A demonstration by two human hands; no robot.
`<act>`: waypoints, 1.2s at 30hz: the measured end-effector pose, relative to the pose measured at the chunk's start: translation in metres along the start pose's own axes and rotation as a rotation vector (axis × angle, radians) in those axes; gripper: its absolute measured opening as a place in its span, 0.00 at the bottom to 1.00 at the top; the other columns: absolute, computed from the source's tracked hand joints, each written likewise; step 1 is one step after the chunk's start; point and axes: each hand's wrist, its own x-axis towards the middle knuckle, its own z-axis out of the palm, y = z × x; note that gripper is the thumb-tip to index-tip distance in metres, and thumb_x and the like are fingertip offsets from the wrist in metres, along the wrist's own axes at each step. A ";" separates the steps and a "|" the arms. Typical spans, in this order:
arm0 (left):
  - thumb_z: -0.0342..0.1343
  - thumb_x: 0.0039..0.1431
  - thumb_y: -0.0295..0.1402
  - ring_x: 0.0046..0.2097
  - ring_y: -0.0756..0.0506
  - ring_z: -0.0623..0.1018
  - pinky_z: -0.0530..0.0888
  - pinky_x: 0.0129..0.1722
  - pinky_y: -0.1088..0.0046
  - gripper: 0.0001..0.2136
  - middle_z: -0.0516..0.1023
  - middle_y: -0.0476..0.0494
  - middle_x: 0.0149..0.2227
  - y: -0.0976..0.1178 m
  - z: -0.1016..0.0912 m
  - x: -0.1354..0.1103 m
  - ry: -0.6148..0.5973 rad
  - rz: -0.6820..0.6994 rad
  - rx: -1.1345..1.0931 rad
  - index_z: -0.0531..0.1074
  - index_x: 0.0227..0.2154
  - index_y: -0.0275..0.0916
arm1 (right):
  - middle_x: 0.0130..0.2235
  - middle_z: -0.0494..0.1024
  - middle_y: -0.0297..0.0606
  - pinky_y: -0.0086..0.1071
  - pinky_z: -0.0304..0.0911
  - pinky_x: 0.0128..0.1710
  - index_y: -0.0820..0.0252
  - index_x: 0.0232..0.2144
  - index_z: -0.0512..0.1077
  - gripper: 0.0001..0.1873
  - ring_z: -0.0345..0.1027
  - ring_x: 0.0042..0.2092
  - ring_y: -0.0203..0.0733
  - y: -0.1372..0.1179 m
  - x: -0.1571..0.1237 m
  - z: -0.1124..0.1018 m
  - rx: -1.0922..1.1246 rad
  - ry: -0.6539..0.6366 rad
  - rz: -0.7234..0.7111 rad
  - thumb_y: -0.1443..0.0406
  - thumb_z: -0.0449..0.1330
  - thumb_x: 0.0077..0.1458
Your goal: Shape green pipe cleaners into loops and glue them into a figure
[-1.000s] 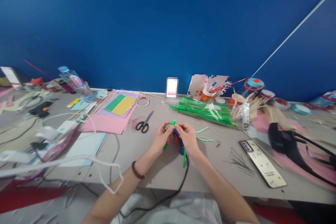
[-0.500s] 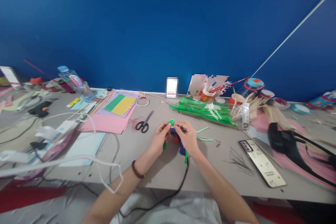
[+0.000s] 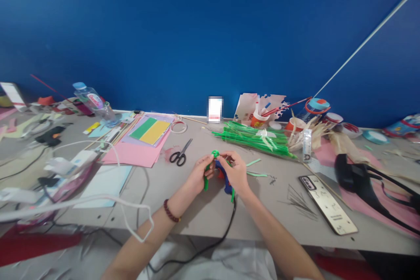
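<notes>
Between my fingertips is a bright green pipe cleaner (image 3: pixel 215 153), its top curled into a small tight knot. My left hand (image 3: pixel 198 174) pinches it from the left, and a green length hangs below those fingers. From the other side, my right hand (image 3: pixel 236 173) closes thumb and forefinger on the same knot; another green end shows under the palm. A blue hot glue gun (image 3: pixel 227 186) with a black cord lies on the table beneath my hands, partly covered by them. Black scissors (image 3: pixel 180 153) rest to the left of my hands.
Behind my hands lies a bag of green pipe cleaners (image 3: pixel 259 139). Pale green strips (image 3: pixel 257 174), thin dark wires (image 3: pixel 300 203) and a phone (image 3: pixel 328 204) are on the right. Coloured paper (image 3: pixel 131 155), a bottle (image 3: pixel 93 101) and a white cable (image 3: pixel 134 203) occupy the left.
The green knot has turned slightly between my fingertips, and my left fingers have shifted a little on it. Both hands stay in nearly the same place; the table things have not moved.
</notes>
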 end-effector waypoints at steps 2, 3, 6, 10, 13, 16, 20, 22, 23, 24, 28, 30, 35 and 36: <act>0.61 0.48 0.40 0.16 0.60 0.51 0.49 0.15 0.82 0.16 0.57 0.57 0.17 0.003 -0.001 0.001 -0.026 -0.019 0.004 0.62 0.21 0.35 | 0.30 0.74 0.36 0.31 0.60 0.33 0.57 0.28 0.74 0.10 0.65 0.32 0.39 0.001 0.002 -0.001 0.023 -0.023 0.013 0.58 0.61 0.47; 0.61 0.48 0.40 0.15 0.60 0.51 0.48 0.14 0.82 0.15 0.57 0.57 0.17 0.004 -0.002 0.001 -0.036 -0.029 0.011 0.63 0.22 0.35 | 0.30 0.74 0.36 0.31 0.60 0.33 0.57 0.28 0.75 0.10 0.66 0.32 0.39 0.002 0.003 -0.001 0.040 -0.038 0.021 0.58 0.61 0.47; 0.61 0.48 0.39 0.15 0.60 0.51 0.49 0.14 0.83 0.15 0.57 0.57 0.16 0.008 -0.005 0.002 -0.069 -0.072 0.036 0.64 0.22 0.34 | 0.29 0.74 0.35 0.30 0.60 0.31 0.58 0.26 0.75 0.10 0.65 0.31 0.38 0.006 0.005 0.000 0.131 -0.051 0.094 0.58 0.63 0.44; 0.60 0.49 0.38 0.15 0.59 0.53 0.51 0.13 0.83 0.13 0.57 0.57 0.16 0.011 -0.010 0.004 -0.137 -0.146 0.021 0.65 0.23 0.34 | 0.23 0.70 0.30 0.26 0.47 0.18 0.59 0.25 0.73 0.13 0.52 0.19 0.28 0.010 0.005 0.003 0.375 -0.123 0.346 0.56 0.66 0.40; 0.58 0.50 0.39 0.15 0.58 0.56 0.53 0.13 0.82 0.12 0.59 0.56 0.16 0.008 -0.012 0.006 -0.156 -0.165 0.028 0.66 0.24 0.34 | 0.17 0.65 0.27 0.25 0.39 0.15 0.60 0.23 0.71 0.16 0.43 0.16 0.25 0.012 0.005 0.004 0.512 -0.183 0.425 0.54 0.67 0.38; 0.56 0.51 0.41 0.15 0.56 0.59 0.55 0.13 0.80 0.12 0.62 0.54 0.17 0.004 -0.009 0.006 -0.082 -0.095 0.103 0.67 0.25 0.35 | 0.14 0.58 0.23 0.25 0.37 0.15 0.61 0.23 0.71 0.18 0.42 0.16 0.25 0.012 0.006 0.004 0.531 -0.147 0.437 0.53 0.67 0.37; 0.63 0.44 0.35 0.18 0.55 0.63 0.59 0.17 0.81 0.18 0.67 0.54 0.23 -0.001 -0.002 0.001 0.155 0.204 0.397 0.70 0.39 0.39 | 0.13 0.54 0.22 0.25 0.37 0.14 0.61 0.23 0.70 0.18 0.40 0.15 0.25 0.013 0.008 0.004 0.543 -0.095 0.476 0.53 0.68 0.36; 0.64 0.43 0.32 0.24 0.54 0.67 0.65 0.25 0.80 0.21 0.70 0.51 0.28 -0.002 0.000 -0.003 0.231 0.371 0.508 0.69 0.43 0.42 | 0.13 0.53 0.21 0.25 0.36 0.14 0.61 0.22 0.70 0.17 0.39 0.16 0.25 0.013 0.009 0.004 0.564 -0.083 0.490 0.54 0.68 0.36; 0.63 0.44 0.31 0.27 0.52 0.69 0.67 0.29 0.79 0.20 0.72 0.50 0.31 -0.003 0.001 -0.005 0.238 0.428 0.555 0.70 0.43 0.43 | 0.13 0.53 0.21 0.25 0.35 0.15 0.61 0.22 0.70 0.17 0.39 0.16 0.25 0.013 0.008 0.004 0.575 -0.084 0.491 0.55 0.68 0.37; 0.62 0.45 0.31 0.30 0.51 0.70 0.68 0.33 0.78 0.18 0.73 0.48 0.33 -0.003 0.001 -0.007 0.228 0.467 0.602 0.71 0.42 0.43 | 0.13 0.53 0.21 0.25 0.35 0.15 0.61 0.22 0.71 0.16 0.39 0.16 0.25 0.013 0.008 0.004 0.583 -0.090 0.488 0.55 0.67 0.37; 0.59 0.49 0.31 0.38 0.46 0.73 0.69 0.39 0.73 0.10 0.75 0.44 0.36 -0.004 -0.003 -0.008 0.186 0.510 0.736 0.74 0.37 0.43 | 0.14 0.54 0.22 0.25 0.34 0.16 0.62 0.23 0.71 0.16 0.40 0.16 0.25 0.013 0.006 0.005 0.586 -0.126 0.476 0.55 0.66 0.40; 0.59 0.50 0.32 0.36 0.46 0.74 0.70 0.36 0.74 0.09 0.76 0.44 0.33 -0.005 -0.005 -0.006 0.204 0.515 0.746 0.75 0.36 0.42 | 0.14 0.54 0.22 0.25 0.34 0.16 0.62 0.22 0.71 0.16 0.39 0.16 0.25 0.013 0.005 0.006 0.583 -0.131 0.486 0.55 0.67 0.39; 0.60 0.49 0.34 0.27 0.49 0.75 0.71 0.27 0.76 0.08 0.77 0.46 0.28 -0.004 -0.002 -0.004 0.243 0.461 0.673 0.74 0.33 0.39 | 0.14 0.58 0.23 0.25 0.35 0.15 0.62 0.23 0.72 0.18 0.41 0.16 0.25 0.011 0.006 0.005 0.535 -0.113 0.488 0.54 0.68 0.36; 0.60 0.48 0.35 0.26 0.49 0.75 0.72 0.26 0.76 0.09 0.77 0.46 0.28 -0.003 -0.002 -0.004 0.244 0.438 0.642 0.74 0.33 0.38 | 0.14 0.59 0.24 0.25 0.36 0.15 0.62 0.24 0.73 0.18 0.42 0.16 0.25 0.011 0.006 0.005 0.519 -0.109 0.483 0.54 0.68 0.35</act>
